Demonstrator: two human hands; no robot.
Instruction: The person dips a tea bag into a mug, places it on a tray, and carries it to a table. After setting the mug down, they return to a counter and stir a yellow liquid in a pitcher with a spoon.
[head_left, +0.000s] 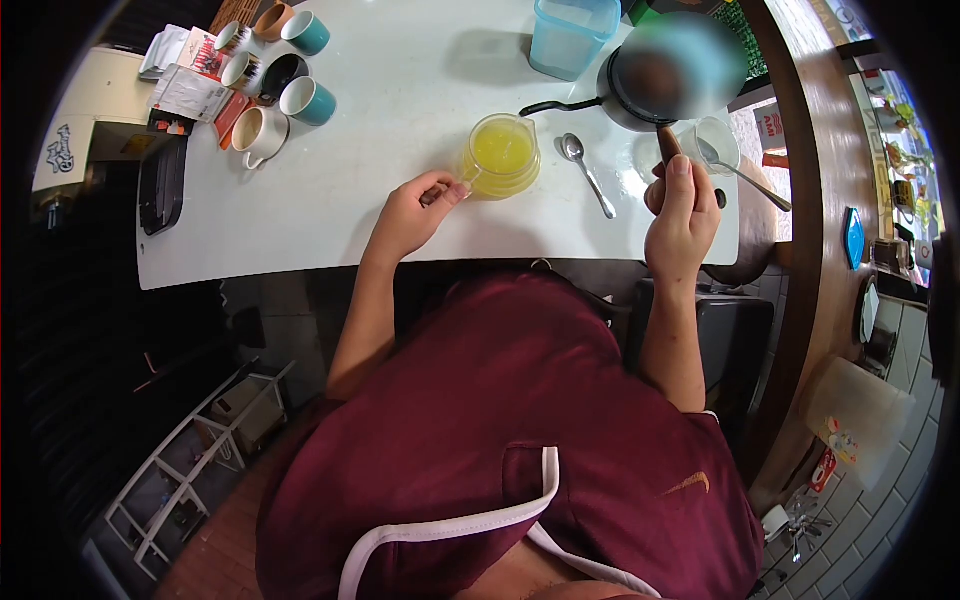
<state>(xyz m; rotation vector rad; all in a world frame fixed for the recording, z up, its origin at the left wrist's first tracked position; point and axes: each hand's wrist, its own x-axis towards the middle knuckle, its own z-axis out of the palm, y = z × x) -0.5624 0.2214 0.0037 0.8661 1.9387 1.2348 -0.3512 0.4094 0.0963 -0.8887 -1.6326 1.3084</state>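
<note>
My left hand (415,212) is closed at the handle side of a clear glass pitcher (503,160), thumb and fingers pinched there. Yellow-green liquid fills much of the pitcher, which is upright over the white table. On the right, my right hand (683,222) wraps round a brown handle (669,146), thumb on top. This handle leads up to a dark round pot (622,98), whose upper part is lost in a blurred patch. A black handle (562,106) also sticks out leftward from the pot. Between my hands lies a metal spoon (588,174).
A drinking glass (717,143) with a spoon in it stands just right of my right hand. Behind are a light-blue plastic container (570,40) and, at the left, several cups (308,101) beside papers (190,95). The white table's (300,225) front edge is near my body.
</note>
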